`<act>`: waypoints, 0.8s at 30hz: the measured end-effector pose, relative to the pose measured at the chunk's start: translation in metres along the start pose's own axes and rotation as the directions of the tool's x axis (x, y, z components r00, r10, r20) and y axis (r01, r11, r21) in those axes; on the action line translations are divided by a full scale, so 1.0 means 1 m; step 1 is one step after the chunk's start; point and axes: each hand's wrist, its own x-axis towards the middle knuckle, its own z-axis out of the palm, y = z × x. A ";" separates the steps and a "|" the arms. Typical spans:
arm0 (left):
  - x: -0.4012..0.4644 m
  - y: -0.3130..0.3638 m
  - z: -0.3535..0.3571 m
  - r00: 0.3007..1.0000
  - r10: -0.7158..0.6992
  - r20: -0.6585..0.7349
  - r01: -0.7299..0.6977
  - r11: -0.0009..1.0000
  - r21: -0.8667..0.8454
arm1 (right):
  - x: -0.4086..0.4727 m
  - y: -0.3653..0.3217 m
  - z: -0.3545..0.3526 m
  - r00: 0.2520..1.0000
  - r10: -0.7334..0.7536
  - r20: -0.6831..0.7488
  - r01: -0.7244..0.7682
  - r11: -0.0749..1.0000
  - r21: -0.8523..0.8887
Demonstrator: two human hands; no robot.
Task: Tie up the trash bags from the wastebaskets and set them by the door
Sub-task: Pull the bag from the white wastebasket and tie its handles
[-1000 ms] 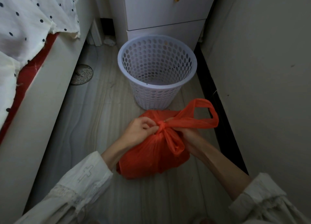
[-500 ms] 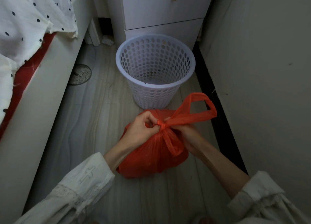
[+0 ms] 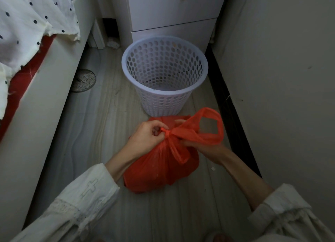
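Observation:
An orange plastic trash bag (image 3: 155, 171) sits full on the floor just in front of a white perforated wastebasket (image 3: 164, 103), which holds no bag. The bag's neck is gathered into a knot at its top. My left hand (image 3: 145, 138) pinches the knot from the left. My right hand (image 3: 203, 147) grips the bag's handle loop (image 3: 220, 131), which stands out to the right; part of this hand is hidden behind the plastic. A second loop hangs down over the front of the bag.
A bed frame (image 3: 41, 103) with a dotted white sheet (image 3: 32, 22) runs along the left. A wall with a dark baseboard (image 3: 233, 125) closes the right. A white drawer cabinet (image 3: 174, 14) stands behind the wastebasket. A round floor drain (image 3: 84, 80) lies at left.
Both hands have drawn the knot tighter. The right handle loop has opened out wider, and the left hand's fingers have closed further round the knot.

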 end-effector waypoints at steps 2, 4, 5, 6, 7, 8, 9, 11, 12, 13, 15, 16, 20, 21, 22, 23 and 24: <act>0.002 0.000 0.003 0.999 -0.051 0.011 0.051 0.998 -0.030 | 0.002 -0.009 0.003 1.000 -0.027 0.007 0.027 0.999 -0.041; 0.003 0.003 0.003 0.993 -0.111 0.052 0.117 0.983 -0.143 | 0.008 -0.014 0.011 0.990 -0.055 -0.127 0.063 0.996 0.058; 0.003 0.004 0.002 0.989 -0.130 0.075 0.143 0.967 -0.209 | 0.012 -0.008 0.011 0.976 -0.028 -0.218 0.051 0.994 0.102; 0.002 0.004 0.001 0.986 -0.140 0.091 0.160 0.951 -0.264 | 0.016 -0.003 0.010 0.960 0.013 -0.280 0.022 0.993 0.120; 0.001 0.004 0.000 0.984 -0.148 0.098 0.171 0.939 -0.299 | 0.018 -0.001 0.010 0.951 0.058 -0.305 -0.018 0.991 0.132; 0.001 0.005 -0.001 0.984 -0.153 0.097 0.176 0.933 -0.313 | 0.018 0.000 0.011 0.944 0.097 -0.315 -0.053 0.988 0.147; 0.000 0.005 -0.002 0.983 -0.155 0.096 0.178 0.930 -0.322 | 0.018 0.001 0.012 0.940 0.132 -0.314 -0.082 0.983 0.165; 0.001 0.004 -0.003 0.983 -0.159 0.093 0.180 0.938 -0.295 | 0.018 0.000 0.013 0.940 0.167 -0.298 -0.105 0.971 0.214; 0.001 0.003 -0.004 0.987 -0.140 0.082 0.156 0.958 -0.240 | 0.019 -0.004 0.015 0.943 0.178 -0.283 -0.116 0.968 0.222; 0.002 0.001 -0.006 0.994 -0.092 0.063 0.101 0.983 -0.151 | 0.019 -0.006 0.015 0.945 0.184 -0.269 -0.126 0.967 0.220; 0.003 0.000 -0.012 0.996 0.060 0.064 -0.064 0.996 0.061 | 0.021 -0.008 0.016 0.948 0.199 -0.250 -0.145 0.965 0.219; 0.003 0.000 -0.015 0.988 0.127 0.086 -0.138 0.980 0.145 | 0.020 -0.011 0.016 0.949 0.191 -0.250 -0.144 0.970 0.193; 0.003 0.003 -0.021 0.972 0.202 0.118 -0.228 0.932 0.282 | 0.018 -0.013 0.013 0.957 0.060 -0.282 -0.046 0.997 0.055; 0.004 0.004 -0.022 0.975 0.200 0.099 -0.221 0.931 0.292 | 0.018 -0.013 0.012 0.958 0.047 -0.282 -0.038 0.999 0.035; 0.004 0.005 -0.022 0.976 0.198 0.086 -0.215 0.928 0.304 | 0.018 -0.014 0.012 0.959 0.027 -0.281 -0.029 1.000 -0.002; 0.005 0.005 -0.021 0.977 0.194 0.083 -0.211 0.922 0.324 | 0.019 -0.013 0.012 0.959 0.002 -0.285 -0.018 0.998 -0.053; 0.005 0.005 -0.021 0.978 0.190 0.086 -0.208 0.914 0.349 | 0.020 -0.013 0.013 0.958 -0.012 -0.286 -0.012 0.997 -0.081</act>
